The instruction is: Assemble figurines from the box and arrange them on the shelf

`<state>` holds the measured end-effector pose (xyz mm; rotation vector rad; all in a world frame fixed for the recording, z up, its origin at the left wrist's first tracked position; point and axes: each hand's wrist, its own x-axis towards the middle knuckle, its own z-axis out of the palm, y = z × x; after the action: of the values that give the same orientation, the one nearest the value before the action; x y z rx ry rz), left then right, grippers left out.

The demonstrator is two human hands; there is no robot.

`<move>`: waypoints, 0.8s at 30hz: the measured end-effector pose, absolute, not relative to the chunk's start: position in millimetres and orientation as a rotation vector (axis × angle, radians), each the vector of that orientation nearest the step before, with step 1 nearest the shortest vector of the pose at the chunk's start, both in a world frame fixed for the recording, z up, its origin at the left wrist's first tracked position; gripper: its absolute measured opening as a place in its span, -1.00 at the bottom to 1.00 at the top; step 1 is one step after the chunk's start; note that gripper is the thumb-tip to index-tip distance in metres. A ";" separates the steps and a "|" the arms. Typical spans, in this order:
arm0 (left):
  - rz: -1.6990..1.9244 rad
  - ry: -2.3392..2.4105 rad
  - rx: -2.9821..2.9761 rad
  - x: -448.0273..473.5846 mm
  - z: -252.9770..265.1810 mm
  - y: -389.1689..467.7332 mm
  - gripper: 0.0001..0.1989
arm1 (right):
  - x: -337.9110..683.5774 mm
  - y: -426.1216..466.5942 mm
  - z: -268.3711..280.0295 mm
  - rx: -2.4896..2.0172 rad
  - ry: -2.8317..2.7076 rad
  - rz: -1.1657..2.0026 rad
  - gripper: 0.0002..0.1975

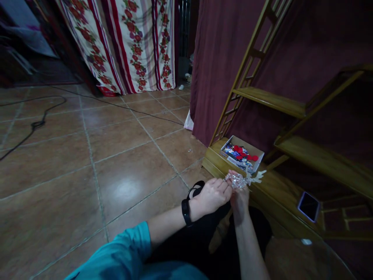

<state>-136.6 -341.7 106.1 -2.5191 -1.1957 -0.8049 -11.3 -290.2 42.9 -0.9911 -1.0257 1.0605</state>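
My left hand (215, 195), with a black band on its wrist, is closed, its fingers pressed against the near side of a clear, shiny plastic-looking object (238, 181). My right hand (239, 198) is wrapped around the same object from below. A pale, branching, antler-like part (257, 177) sticks out to the right of it. The two hands meet over my lap. What exactly lies between the left fingertips is hidden. Just beyond the hands stands an open shallow box (259, 154), holding red round pieces (240, 151) and many small white, blue and dark pieces.
The box rests on the low wooden base of a shelf unit (217, 155). A phone (309, 206) lies on that base at the right. Wooden shelves (271, 102) rise behind. A dark cable (37, 123) runs across the tiled floor. Curtains (131, 46) hang at the back.
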 end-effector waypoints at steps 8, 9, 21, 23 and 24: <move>-0.753 -1.146 -2.552 -132.1 105.3 -345.1 -0.81 | -7.7 -301.6 44.6 -0.955 -0.946 1.096 -0.52; -0.757 -1.147 -2.554 -132.0 104.8 -345.2 -0.81 | -7.6 -302.5 45.7 -0.962 -0.944 1.086 -0.52; -0.870 -1.191 -2.584 -131.8 94.2 -342.9 -0.81 | -1.1 -302.7 40.4 -0.979 -0.878 0.960 -0.54; -0.984 -1.319 -2.610 -133.2 93.3 -341.3 -0.81 | 2.2 -301.5 39.0 -1.026 -0.870 0.917 -0.58; -1.067 -1.403 -2.622 -134.5 93.1 -340.0 -0.80 | 4.3 -301.3 39.1 -1.072 -0.879 0.888 -0.61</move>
<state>-134.5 -340.0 93.1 -2.6217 -1.4027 -1.0668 4.3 -301.3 39.1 -1.0722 -0.8787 0.8879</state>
